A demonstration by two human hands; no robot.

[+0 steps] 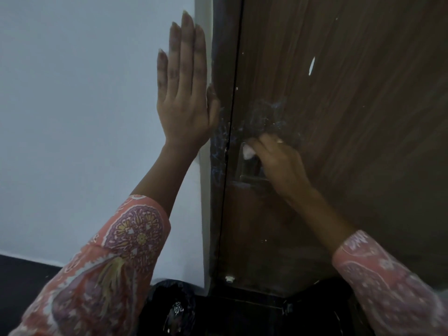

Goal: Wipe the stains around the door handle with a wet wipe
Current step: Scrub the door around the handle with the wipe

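A brown wooden door [351,117] fills the right half of the view. Pale smeared stains [265,115] mark the wood just above the handle area and run down the dark door frame [219,151]. My right hand [278,161] presses a white wet wipe [247,151] against the door, over the metal handle plate [252,170], which is mostly hidden by my fingers. My left hand [184,93] lies flat with fingers spread on the white wall [84,117], its thumb touching the frame edge.
A dark bin lined with a black bag [174,309] stands on the floor below the door frame. A dark floor strip [21,275] shows at lower left. Small white chips [311,65] dot the door.
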